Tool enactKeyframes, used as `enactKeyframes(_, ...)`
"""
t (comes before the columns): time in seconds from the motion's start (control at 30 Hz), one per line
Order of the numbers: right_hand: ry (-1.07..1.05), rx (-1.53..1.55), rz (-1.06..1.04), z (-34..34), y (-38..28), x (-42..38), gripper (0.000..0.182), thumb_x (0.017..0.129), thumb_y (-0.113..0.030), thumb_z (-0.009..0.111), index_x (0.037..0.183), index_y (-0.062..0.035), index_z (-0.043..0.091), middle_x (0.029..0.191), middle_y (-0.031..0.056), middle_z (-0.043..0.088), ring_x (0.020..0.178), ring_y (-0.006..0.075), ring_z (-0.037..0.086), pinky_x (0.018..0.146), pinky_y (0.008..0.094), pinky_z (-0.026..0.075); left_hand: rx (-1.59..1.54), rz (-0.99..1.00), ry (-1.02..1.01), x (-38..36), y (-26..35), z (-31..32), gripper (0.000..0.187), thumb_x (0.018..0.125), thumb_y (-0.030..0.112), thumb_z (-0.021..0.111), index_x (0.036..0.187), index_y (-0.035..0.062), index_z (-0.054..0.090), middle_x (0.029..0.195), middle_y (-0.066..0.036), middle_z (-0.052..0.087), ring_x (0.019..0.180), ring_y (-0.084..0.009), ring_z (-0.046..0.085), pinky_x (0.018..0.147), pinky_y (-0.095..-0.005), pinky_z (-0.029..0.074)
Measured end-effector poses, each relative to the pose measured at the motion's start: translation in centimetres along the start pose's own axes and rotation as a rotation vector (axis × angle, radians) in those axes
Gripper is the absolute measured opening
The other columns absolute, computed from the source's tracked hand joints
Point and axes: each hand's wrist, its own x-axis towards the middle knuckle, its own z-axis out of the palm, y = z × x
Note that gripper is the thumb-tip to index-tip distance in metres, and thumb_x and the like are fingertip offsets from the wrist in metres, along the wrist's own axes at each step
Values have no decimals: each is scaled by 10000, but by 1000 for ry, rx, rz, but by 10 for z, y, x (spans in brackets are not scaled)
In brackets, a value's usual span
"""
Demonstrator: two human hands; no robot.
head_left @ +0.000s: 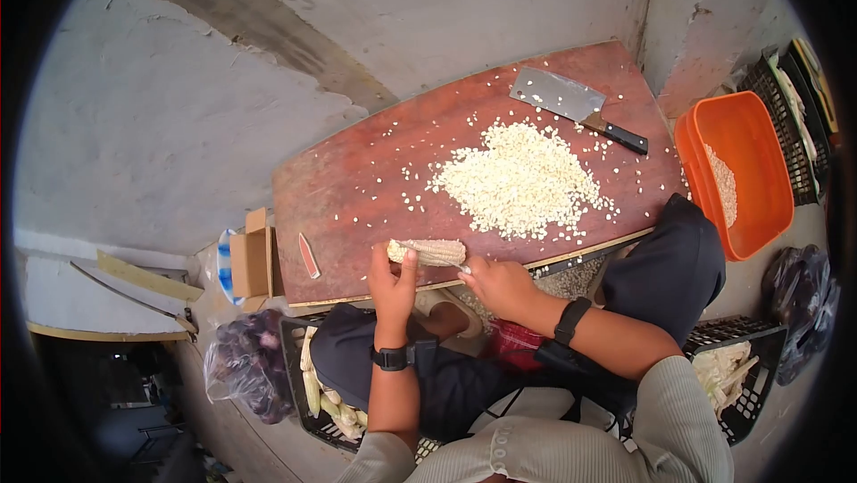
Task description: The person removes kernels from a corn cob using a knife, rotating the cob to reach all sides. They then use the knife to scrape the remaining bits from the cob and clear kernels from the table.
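Note:
My left hand (390, 282) is closed round the left end of a pale corn cob (430, 253), with the thumb along its near side. The cob lies roughly level over the front edge of the table, and part of it looks stripped of kernels. My right hand (500, 288) is closed at the cob's right end, its fingertips at or very near the cob. A small light tip shows at those fingers, but what it belongs to is too small to tell. Beyond the hands, a large heap of loose white kernels (522, 181) covers the middle of the reddish table (357, 179).
A cleaver (558, 95) lies at the back right of the table. At the left are a red-and-white strip (309, 256) and a cardboard box (253, 260). An orange bin (759, 179) with some kernels stands to the right. Black crates (295, 367) flank my legs.

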Motion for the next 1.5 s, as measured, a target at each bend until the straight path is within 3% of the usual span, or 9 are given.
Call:
enactKeyframes(0.47, 21, -20, 1, 13, 1, 16, 316, 933, -327, 535, 829, -29, 512, 525, 158, 560, 485, 355, 586, 458, 446, 469, 64, 48, -14, -1, -1, 0, 250, 925, 195, 609, 1015, -8, 494, 763, -57, 572, 569, -116, 598, 506, -235, 492)
enactKeyframes(0.67, 15, 262, 191, 22, -17, 15, 336, 947, -314, 511, 835, 2, 507, 617, 226, 584, 587, 430, 586, 532, 509, 448, 68, 27, 31, -4, 1, 3, 269, 917, 225, 623, 945, -21, 519, 771, -97, 612, 608, -144, 636, 541, -263, 497)
enactKeyframes(0.77, 5, 422, 241, 23, -23, 14, 336, 955, -265, 517, 827, 45, 499, 641, 252, 566, 640, 415, 601, 579, 491, 441, 68, 42, 43, -8, 3, 5, 261, 916, 216, 624, 946, -22, 520, 776, -101, 615, 611, -145, 641, 542, -263, 499)
enactKeyframes(0.87, 56, 554, 286, 33, -26, 14, 371, 950, -313, 510, 773, 13, 514, 660, 246, 583, 616, 441, 580, 559, 504, 436, 80, 82, 48, -12, 5, 8, 260, 916, 212, 624, 958, -23, 519, 786, -102, 616, 619, -147, 646, 541, -263, 501)
enactKeyframes(0.97, -8, 727, 430, 27, -32, 15, 379, 950, -310, 514, 750, 12, 525, 657, 242, 579, 624, 438, 576, 566, 494, 435, 88, 114, 45, -14, 5, 11, 257, 920, 202, 619, 977, -22, 507, 789, -96, 613, 615, -143, 644, 532, -256, 505)
enactKeyframes(1.07, -259, 879, 609, -2, -37, 22, 371, 948, -320, 510, 763, 0, 537, 666, 233, 587, 625, 424, 581, 564, 483, 443, 45, 99, 46, -13, 7, 10, 248, 926, 189, 609, 991, -16, 484, 777, -77, 605, 596, -134, 631, 517, -240, 510)
enactKeyframes(1.17, -32, 426, 209, 14, -16, 13, 352, 944, -339, 506, 806, -17, 546, 678, 220, 603, 627, 409, 598, 564, 486, 460, -29, 60, 77, -11, -2, 9, 258, 930, 205, 606, 1014, -6, 485, 770, -66, 599, 587, -133, 625, 514, -238, 505)
enactKeyframes(1.27, -62, 189, 145, 6, -10, 3, 328, 938, -354, 508, 862, -38, 552, 685, 210, 613, 648, 408, 610, 578, 496, 471, -55, -8, 80, -8, -10, 4, 271, 929, 216, 608, 1040, 0, 488, 778, -65, 604, 588, -133, 627, 514, -238, 500)
enactKeyframes(1.5, -95, 29, 105, 1, 6, -4, 329, 932, -351, 519, 868, -29, 543, 681, 189, 626, 641, 373, 627, 552, 482, 484, -80, -66, 37, -4, -3, 2, 279, 922, 252, 622, 1013, 22, 494, 782, -40, 580, 575, -116, 605, 491, -217, 476)
